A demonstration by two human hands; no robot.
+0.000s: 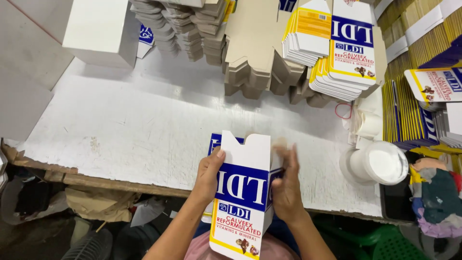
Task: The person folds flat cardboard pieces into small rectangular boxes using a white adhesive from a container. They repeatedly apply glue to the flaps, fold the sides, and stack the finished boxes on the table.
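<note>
Low centre of the frame, both hands grip a white, blue and yellow printed cardboard carton [243, 202] over the near edge of the white worn surface [144, 125]. The left hand [208, 175] has its fingers closed round the left side; the right hand [287, 185] clasps the right. Judging by this, the carton is being squared up; next its open top flaps need tucking in.

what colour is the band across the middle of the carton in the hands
Dark blue band on a white carton with a yellow border, seen in the head view.
</note>
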